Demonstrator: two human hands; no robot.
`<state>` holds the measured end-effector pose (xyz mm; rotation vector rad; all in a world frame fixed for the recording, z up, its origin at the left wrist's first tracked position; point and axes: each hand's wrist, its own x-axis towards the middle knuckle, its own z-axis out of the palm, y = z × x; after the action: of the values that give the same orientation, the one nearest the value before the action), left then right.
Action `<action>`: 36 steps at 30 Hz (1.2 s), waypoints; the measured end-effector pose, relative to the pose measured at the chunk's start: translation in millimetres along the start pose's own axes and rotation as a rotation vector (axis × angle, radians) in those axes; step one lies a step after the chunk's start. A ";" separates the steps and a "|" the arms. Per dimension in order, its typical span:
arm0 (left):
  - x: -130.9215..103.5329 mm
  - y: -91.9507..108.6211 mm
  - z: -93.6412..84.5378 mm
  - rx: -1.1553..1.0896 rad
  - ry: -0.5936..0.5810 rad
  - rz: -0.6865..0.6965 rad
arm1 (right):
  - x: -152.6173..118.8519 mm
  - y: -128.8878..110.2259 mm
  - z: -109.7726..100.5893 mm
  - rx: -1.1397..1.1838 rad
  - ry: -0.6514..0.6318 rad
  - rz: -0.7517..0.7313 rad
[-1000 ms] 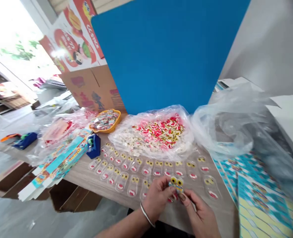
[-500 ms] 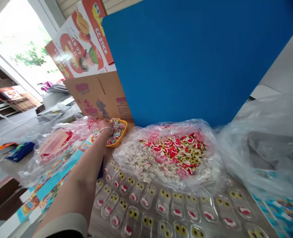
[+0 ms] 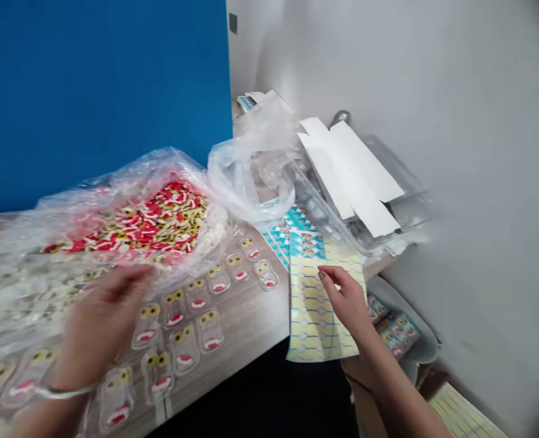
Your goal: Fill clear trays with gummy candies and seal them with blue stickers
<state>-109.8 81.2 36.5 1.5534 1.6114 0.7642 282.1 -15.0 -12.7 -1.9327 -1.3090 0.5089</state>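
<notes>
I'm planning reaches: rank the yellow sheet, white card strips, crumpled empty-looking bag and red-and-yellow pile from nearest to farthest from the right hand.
1. Yellow sheet: directly below the right hand.
2. White card strips, beyond the hand, and crumpled bag, beyond and left: too close to call.
3. Red-and-yellow pile: farthest, well to the left.

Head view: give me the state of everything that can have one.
Left hand: raised, blurred, grip unclear.
Right hand: over yellow sheet, grip unclear.
Yellow sheet: overhanging table edge.
Clear trays: holding yellow and red pieces.
Plastic bag: open, spread out.
Bin: open, holding packs.
White card: lying flat.
</notes>
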 end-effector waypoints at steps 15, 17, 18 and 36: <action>-21.9 83.1 278.9 -0.374 -0.113 -0.062 | -35.0 94.6 -13.7 -0.218 0.095 -0.318; -22.3 82.9 281.4 -0.544 -0.136 -0.211 | -30.6 82.8 -18.3 -0.202 0.062 -0.293; -23.7 82.0 282.2 -0.598 -0.160 -0.256 | -26.1 74.2 -19.3 -0.181 0.042 -0.296; -43.5 76.3 267.3 -0.774 -0.201 -0.290 | 16.3 18.3 20.7 0.082 -0.147 -0.511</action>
<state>155.1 22.1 -37.6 0.7915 1.1487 0.8913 286.1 3.2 -38.7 -1.4372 -1.7719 0.4396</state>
